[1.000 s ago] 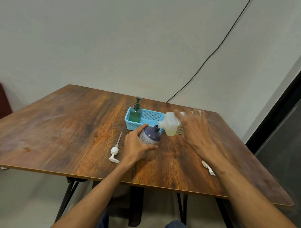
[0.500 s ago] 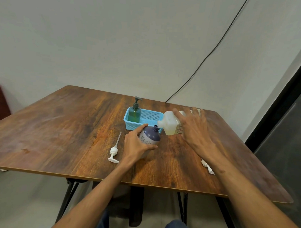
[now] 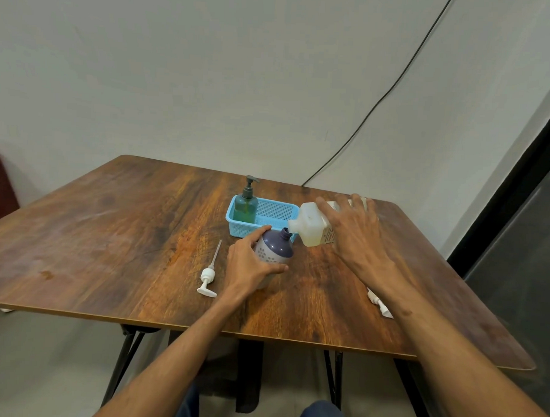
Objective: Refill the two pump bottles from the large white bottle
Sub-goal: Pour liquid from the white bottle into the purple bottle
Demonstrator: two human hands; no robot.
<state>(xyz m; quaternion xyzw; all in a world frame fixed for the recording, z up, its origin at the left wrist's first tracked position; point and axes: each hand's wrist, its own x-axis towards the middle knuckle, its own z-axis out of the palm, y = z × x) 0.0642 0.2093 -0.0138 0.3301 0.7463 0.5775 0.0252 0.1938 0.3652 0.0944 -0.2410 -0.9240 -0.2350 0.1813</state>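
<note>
My right hand (image 3: 357, 239) grips the large white bottle (image 3: 312, 223), tipped on its side with its neck at the open mouth of the purple pump bottle (image 3: 273, 250). My left hand (image 3: 250, 266) holds that purple bottle from its left side, upright on the wooden table (image 3: 110, 233). The purple bottle's white pump head (image 3: 208, 276) lies on the table to the left of my left hand. A green pump bottle (image 3: 245, 205), pump on, stands in the left end of a blue basket (image 3: 267, 212) behind.
A small white cap or nozzle piece (image 3: 379, 304) lies on the table under my right forearm. A black cable (image 3: 380, 99) runs down the wall behind the table. A dark red seat (image 3: 0, 186) shows at the far left.
Both hands and both bottles keep the same pose. The white bottle stays tipped at the purple bottle's mouth; only the view shifts slightly.
</note>
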